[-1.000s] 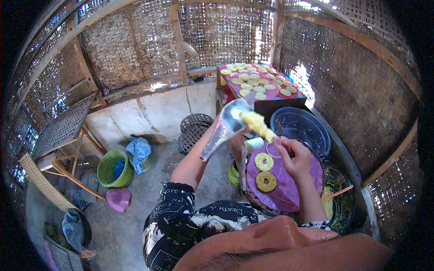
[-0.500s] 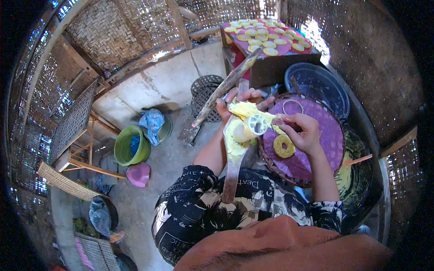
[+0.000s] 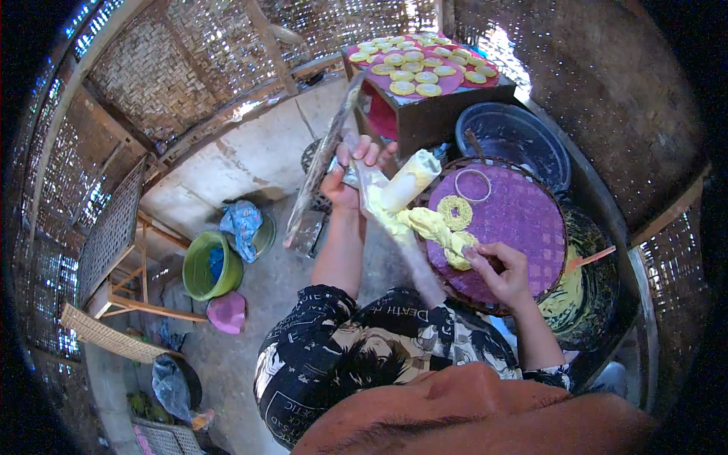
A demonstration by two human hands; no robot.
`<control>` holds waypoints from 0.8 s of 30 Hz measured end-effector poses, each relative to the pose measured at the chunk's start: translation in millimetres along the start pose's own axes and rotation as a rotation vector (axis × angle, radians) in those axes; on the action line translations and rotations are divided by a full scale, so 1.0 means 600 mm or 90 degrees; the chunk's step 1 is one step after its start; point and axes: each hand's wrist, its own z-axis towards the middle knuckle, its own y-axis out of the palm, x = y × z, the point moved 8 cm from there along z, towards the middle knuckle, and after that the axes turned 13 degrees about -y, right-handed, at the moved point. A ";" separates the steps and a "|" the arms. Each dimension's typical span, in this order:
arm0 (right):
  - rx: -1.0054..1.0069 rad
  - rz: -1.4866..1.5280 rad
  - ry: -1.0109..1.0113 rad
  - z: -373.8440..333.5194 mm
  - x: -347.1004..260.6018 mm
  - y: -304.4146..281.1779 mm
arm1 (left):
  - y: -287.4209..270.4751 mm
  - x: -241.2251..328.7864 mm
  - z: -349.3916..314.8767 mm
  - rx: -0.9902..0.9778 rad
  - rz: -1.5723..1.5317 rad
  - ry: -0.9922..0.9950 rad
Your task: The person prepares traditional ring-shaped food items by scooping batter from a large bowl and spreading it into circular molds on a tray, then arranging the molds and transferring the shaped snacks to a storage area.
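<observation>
Head view: near the frame's centre, the left hand (image 3: pixel 350 173) is closed around the twisted top of a clear piping bag (image 3: pixel 394 199) of yellow batter. Right of centre, the right hand (image 3: pixel 502 267) has its fingers curled on the bag's lower end, over a round purple tray (image 3: pixel 523 227). One yellow ring (image 3: pixel 455 213) lies on that tray. At top centre, a second tray (image 3: pixel 455 82) holds many such rings. A green bucket (image 3: pixel 205 267) stands at left.

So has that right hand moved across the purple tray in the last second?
Yes. The right hand has slid from the middle of the purple tray to its near edge, closer to the person, leaving the yellow ring behind.
</observation>
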 end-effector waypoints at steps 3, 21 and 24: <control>-0.009 0.018 0.077 -0.007 0.021 -0.013 | 0.022 0.035 0.010 0.035 0.217 0.063; 0.159 0.177 0.210 -0.019 0.071 -0.056 | 0.082 -0.087 0.081 -0.028 0.896 0.002; 0.196 -0.002 0.181 -0.021 0.051 -0.134 | -0.048 -0.095 0.080 0.207 0.483 -0.157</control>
